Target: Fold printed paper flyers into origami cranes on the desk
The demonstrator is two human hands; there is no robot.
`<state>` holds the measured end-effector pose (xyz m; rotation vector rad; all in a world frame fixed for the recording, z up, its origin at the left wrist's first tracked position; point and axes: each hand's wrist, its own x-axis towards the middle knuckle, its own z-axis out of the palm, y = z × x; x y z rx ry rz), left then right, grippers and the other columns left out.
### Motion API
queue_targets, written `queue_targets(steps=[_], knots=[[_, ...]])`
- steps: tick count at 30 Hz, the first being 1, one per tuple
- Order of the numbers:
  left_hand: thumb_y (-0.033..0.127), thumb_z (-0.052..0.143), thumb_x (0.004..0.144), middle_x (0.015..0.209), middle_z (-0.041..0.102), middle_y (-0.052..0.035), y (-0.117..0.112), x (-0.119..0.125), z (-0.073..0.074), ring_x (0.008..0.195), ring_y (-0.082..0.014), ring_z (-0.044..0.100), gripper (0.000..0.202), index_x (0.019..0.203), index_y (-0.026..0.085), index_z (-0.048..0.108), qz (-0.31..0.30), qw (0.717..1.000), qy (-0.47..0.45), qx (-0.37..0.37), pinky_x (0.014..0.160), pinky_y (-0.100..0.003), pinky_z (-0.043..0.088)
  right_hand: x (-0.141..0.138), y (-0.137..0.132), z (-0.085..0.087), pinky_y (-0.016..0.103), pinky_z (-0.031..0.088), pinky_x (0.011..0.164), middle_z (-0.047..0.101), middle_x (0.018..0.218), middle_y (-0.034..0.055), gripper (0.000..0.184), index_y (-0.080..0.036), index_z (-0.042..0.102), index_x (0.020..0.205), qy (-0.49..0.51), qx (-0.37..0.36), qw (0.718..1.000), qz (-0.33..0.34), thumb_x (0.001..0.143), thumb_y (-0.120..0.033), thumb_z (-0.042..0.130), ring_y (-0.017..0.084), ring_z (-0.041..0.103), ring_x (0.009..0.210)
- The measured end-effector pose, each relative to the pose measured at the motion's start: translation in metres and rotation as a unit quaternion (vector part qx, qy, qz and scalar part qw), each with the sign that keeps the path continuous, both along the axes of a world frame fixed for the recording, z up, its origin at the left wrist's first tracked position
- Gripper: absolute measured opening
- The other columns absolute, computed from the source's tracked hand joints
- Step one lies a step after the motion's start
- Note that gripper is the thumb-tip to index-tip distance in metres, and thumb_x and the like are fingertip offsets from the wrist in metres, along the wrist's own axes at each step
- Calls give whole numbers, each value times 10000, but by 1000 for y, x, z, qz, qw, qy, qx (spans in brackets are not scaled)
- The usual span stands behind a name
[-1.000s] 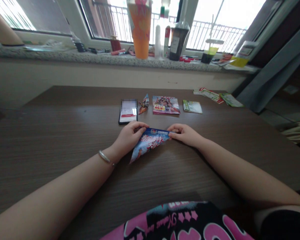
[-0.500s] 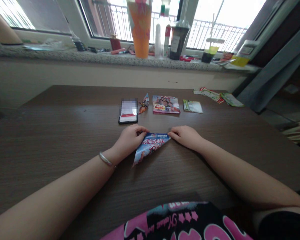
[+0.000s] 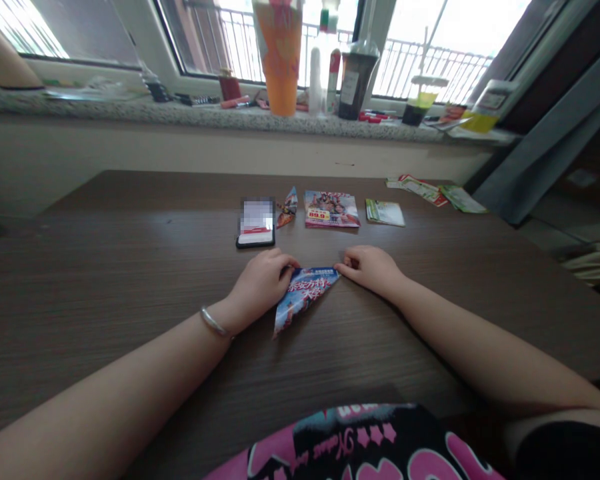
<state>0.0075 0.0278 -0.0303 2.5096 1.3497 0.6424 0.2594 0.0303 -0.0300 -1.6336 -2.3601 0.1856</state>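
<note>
A blue printed leaflet (image 3: 307, 293), folded into a triangle with red and white lettering, lies on the table between my hands. Its long point reaches toward me. At its upper left corner, my left hand (image 3: 263, 281) grips the paper, thumb and fingers closed on the edge. The thumb of my right hand (image 3: 374, 268) presses the upper right corner, with the other fingers curled in. Beyond my hands are a phone (image 3: 256, 223) with a lit screen and a small folded paper piece (image 3: 288, 208) right beside it.
Behind lie a stack of colourful leaflets (image 3: 332, 210), a small green and white packet (image 3: 385, 213) and several strips of paper (image 3: 423, 189) at the far right. Along the granite windowsill (image 3: 180, 115) stand an orange drink cup (image 3: 281, 67), a dark cup (image 3: 356, 83), bottles and small items.
The leaflet's lower point has swung slightly to the right, and my left hand has shifted a little right with it. My right hand's curled fingers have lifted slightly, its thumb staying at the corner.
</note>
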Motion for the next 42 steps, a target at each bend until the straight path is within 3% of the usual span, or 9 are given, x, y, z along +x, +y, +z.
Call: queue_targets(steps=[3,6,10,20,42], knots=[[194,458,877,915,643,-87,-1,0,1,886,-221,591,247,934,159,696,4,1000,21,1,826,-363,483,3,3,-4,270,408,665,644,815,30,155,-193,649,924,66,51,996,33,823,-311,655,164,563,748],[186,457,890,937,638,-94,-1,-1,0,903,-227,586,245,954,148,690,5,999,36,8,841,-373,481,2,3,-5,322,443,850,680,942,51,95,-200,673,928,77,94,979,162,864,-208,604,181,588,909],[165,458,897,923,628,-97,0,-3,-3,894,-229,579,239,957,137,687,-1,999,45,26,840,-375,479,-2,-2,-4,334,465,851,715,956,43,217,-210,697,941,32,128,959,252,896,-121,504,186,598,914],[166,468,908,913,620,-90,-2,-5,-2,881,-234,570,222,944,142,686,9,996,79,47,822,-377,478,-1,-12,5,307,489,804,730,1028,26,212,-225,711,979,-31,150,951,268,914,-223,510,169,652,894],[167,474,903,899,616,-72,-4,-7,-6,852,-235,568,209,949,178,677,13,987,138,85,746,-352,460,12,-7,13,283,476,756,719,1017,18,230,-241,737,919,-107,110,964,217,916,-261,508,172,641,882]])
